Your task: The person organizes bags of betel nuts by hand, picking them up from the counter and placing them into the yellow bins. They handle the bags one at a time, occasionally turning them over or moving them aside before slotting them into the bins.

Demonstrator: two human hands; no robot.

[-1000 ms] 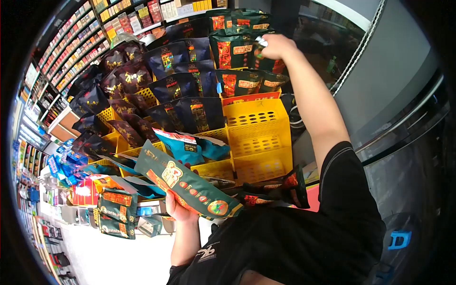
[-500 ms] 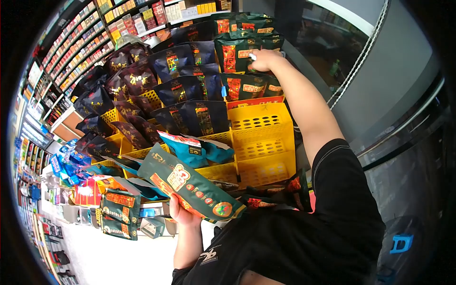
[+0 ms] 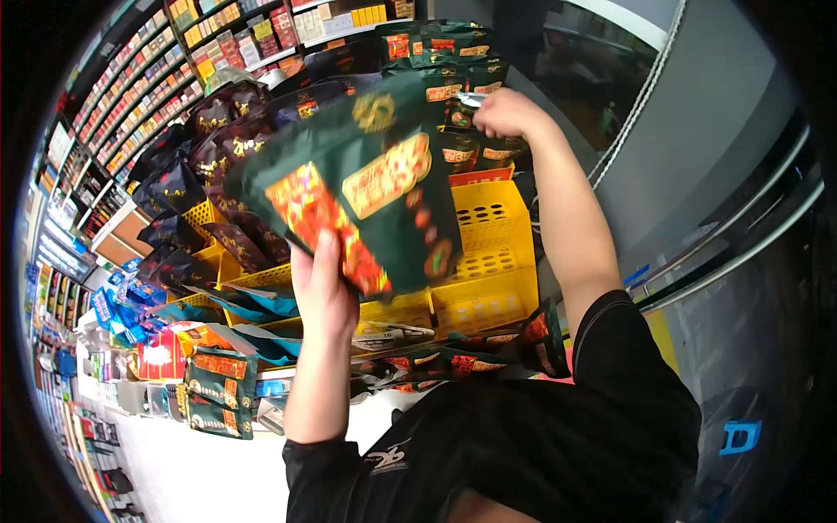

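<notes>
left hand [image 3: 327, 292]: it holds the green pouch [image 3: 401, 235] by its lower side, near the camera. the thumb is pressed on the printed front; the other fingers are mostly behind, so i cannot tell how they are spread.
right hand [image 3: 513, 113]: the fingers are curled close together and pinch a small white object [image 3: 472, 100], which is too small to identify. the hand is beside the standing green pouches [image 3: 453, 52]; i cannot tell if it touches them.
step in hand: the green pouch is held up in front of the yellow rack [image 3: 516, 253], tilted, with its printed face to the camera, while the right hand is at the farther rows.
what the hold calls for: i judge that a steady thumb is needed, because a soft pouch can bend or slip if it is held only at one side.
pouch material: it looks like flexible film, smooth and a little shiny, wide and flat-faced, with red-orange and gold print. its edges are blurred.
rack material: it seems hard plastic, in stepped levels, with many oval holes.
around the rack: maroon pouches [image 3: 235, 144] stand crinkled and glossy; teal pouches [image 3: 272, 345] lie tilted at the front.
</notes>
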